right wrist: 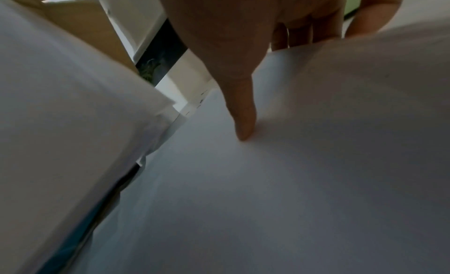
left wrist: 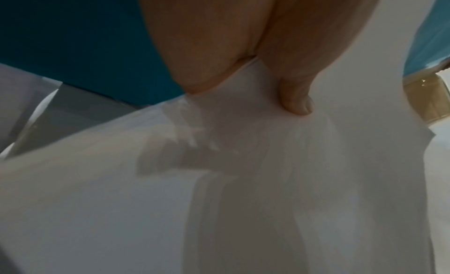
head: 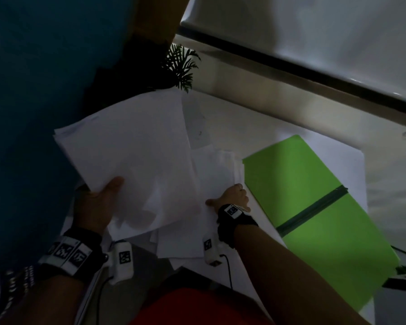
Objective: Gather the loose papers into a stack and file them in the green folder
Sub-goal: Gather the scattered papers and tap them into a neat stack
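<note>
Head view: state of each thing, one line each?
Left hand: pinches a lifted bundle of papers, thumb on top.
Right hand: grips more papers lying beside the folder.
Green folder: shut, flat on the table, band across it.

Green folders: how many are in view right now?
1. The green folder lies closed on the table, right of the right hand, atop some papers. Sheets could hide others.
</note>
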The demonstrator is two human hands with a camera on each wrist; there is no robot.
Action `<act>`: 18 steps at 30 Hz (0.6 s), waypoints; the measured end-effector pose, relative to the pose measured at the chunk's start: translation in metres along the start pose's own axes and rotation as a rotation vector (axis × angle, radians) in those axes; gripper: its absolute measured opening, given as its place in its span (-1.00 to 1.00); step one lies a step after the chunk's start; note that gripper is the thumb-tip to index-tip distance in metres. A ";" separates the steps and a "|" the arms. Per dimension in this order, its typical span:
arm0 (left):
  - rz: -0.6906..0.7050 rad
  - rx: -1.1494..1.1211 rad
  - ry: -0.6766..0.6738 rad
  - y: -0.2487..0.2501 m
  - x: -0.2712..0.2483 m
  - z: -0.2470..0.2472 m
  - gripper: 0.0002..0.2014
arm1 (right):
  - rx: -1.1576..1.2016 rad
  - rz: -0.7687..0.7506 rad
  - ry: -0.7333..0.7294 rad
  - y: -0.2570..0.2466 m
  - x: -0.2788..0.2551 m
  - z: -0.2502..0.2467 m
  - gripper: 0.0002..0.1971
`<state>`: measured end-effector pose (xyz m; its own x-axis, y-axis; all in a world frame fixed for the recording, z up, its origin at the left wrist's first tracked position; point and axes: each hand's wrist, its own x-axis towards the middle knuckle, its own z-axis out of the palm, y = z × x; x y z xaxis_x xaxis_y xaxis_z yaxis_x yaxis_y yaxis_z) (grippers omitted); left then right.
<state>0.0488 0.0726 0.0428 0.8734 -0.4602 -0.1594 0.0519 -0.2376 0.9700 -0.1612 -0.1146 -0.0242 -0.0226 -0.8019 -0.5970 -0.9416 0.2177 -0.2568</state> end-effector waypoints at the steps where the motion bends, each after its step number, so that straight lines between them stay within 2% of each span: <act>1: -0.004 0.007 0.012 0.001 0.000 0.001 -0.80 | 0.053 -0.006 -0.011 -0.002 0.002 0.002 0.23; 3: 0.008 0.007 0.029 0.002 -0.001 0.004 -0.74 | 0.121 -0.035 -0.037 -0.004 0.001 0.004 0.16; 4: 0.015 0.003 0.037 0.003 0.000 0.004 -0.71 | 0.133 -0.047 -0.040 -0.004 0.001 0.005 0.06; 6: 0.022 -0.003 0.053 0.004 0.002 0.005 -0.64 | 0.159 -0.082 -0.032 -0.003 0.001 0.002 -0.26; 8: 0.020 0.002 0.055 0.003 0.005 0.003 -0.61 | 0.191 -0.120 -0.022 0.001 0.001 -0.004 -0.43; 12: -0.032 0.030 0.042 -0.004 0.014 -0.004 -0.59 | 0.299 -0.216 0.133 0.015 -0.002 -0.039 -0.49; 18: -0.158 0.094 -0.021 -0.012 0.011 0.011 -0.66 | 0.416 -0.350 0.433 0.036 -0.017 -0.137 -0.69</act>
<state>0.0525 0.0613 0.0273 0.8475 -0.4281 -0.3137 0.1415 -0.3873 0.9110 -0.2412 -0.1695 0.0808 0.0450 -0.9948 -0.0912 -0.7132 0.0319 -0.7002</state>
